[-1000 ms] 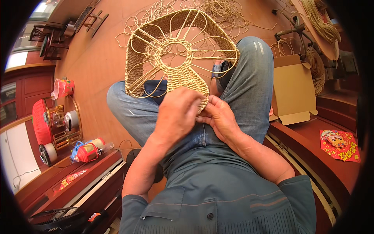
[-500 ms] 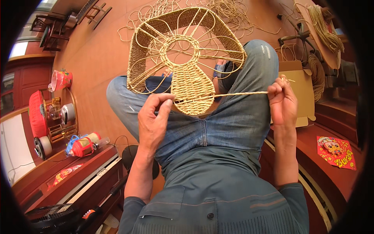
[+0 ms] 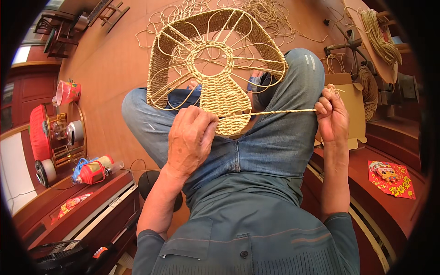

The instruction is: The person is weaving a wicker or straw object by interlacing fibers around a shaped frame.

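Note:
A pale straw woven frame (image 3: 162,50) with looped wire spokes round a central ring sits over my crossed, jean-clad legs. A rounded woven panel (image 3: 225,98) extends from the ring toward me. My left hand (image 3: 190,140) is closed in a pinch at the panel's lower left, its fingertips on the weaving; what exactly lies in them is partly hidden. My right hand (image 3: 331,117), near my right knee, is closed on a twisted straw strand (image 3: 284,111), which runs taut from the panel. A short end of it pokes out above my fingers.
Tangled cord (image 3: 270,18) lies on the floor ahead. At right are hanging cord hanks (image 3: 380,39), a cardboard box (image 3: 353,128) and a red card (image 3: 392,178) on a wooden seat. At left are a red flask (image 3: 94,172), a bucket (image 3: 68,94), a trolley (image 3: 59,137) and a fan (image 3: 59,254).
My right hand has drawn the strand out to the right from the panel. My left hand moved left, then slightly back right over the panel's edge, its fingers curling more.

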